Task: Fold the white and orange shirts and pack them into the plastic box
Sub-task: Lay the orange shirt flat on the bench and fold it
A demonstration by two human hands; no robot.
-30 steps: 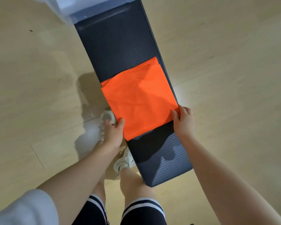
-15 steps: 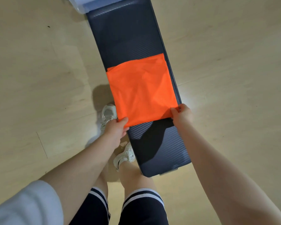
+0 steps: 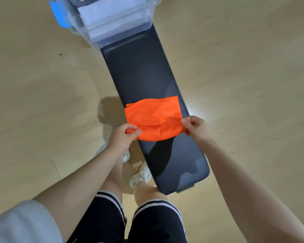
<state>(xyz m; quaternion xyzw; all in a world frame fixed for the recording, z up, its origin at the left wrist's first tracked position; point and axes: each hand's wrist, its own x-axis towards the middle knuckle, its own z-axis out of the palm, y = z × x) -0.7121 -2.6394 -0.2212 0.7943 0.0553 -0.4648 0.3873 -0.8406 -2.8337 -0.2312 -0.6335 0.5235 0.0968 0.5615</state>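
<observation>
1. On the dark bench (image 3: 147,71), the orange shirt (image 3: 153,118) was seen folded into a short band lying across the bench's width, its long axis running left to right.
2. The shirt's near left corner was pinched by the left hand (image 3: 123,135), thumb over fabric, fingers curled under.
3. The near right corner was pinched by the right hand (image 3: 195,127) in the same way; neither hand was released.
4. The near edge was lifted slightly off the bench and sagged between the two hands; the far edge rested flat on the bench.
5. The plastic box (image 3: 112,20) was set at the bench's far end, well apart from the shirt, straight ahead along the bench's length; a white folded item, probably the white shirt (image 3: 112,13), was visible inside.
6. Both hands were about equally near the shirt; the box lay slightly left of centre, so the left hand was judged marginally nearer it.
7. Next move judged: a carry forward along the bench to the box.
</observation>
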